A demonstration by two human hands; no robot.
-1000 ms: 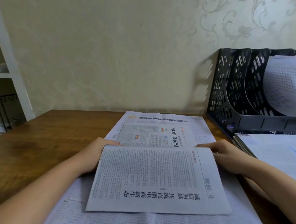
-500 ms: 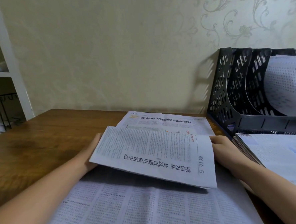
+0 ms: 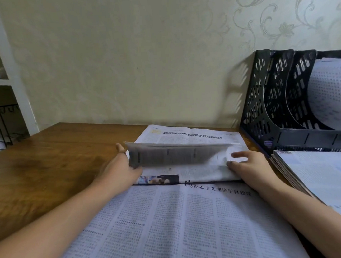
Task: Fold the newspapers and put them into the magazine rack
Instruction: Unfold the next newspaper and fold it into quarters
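Newspaper: your folded white broadsheet newspaper [image 3: 187,157] sits mid-table on an open printed sheet [image 3: 171,224], its blurred top flap raised and tilting away from you.
Left hand: your left hand [image 3: 119,169] grips the flap's left edge, thumb up behind it and fingers curled underneath.
Right hand: your right hand [image 3: 245,164] rests on the paper's right end, fingers loosely spread; whether it pinches anything, you cannot tell.
Rack: the black perforated plastic magazine rack [image 3: 268,107] stands against the wall at right, a rolled paper [image 3: 331,93] already inside.
Stack: grey-white newspapers [image 3: 318,177] lie piled just before the rack.
Surface: brown wooden table [image 3: 48,166].
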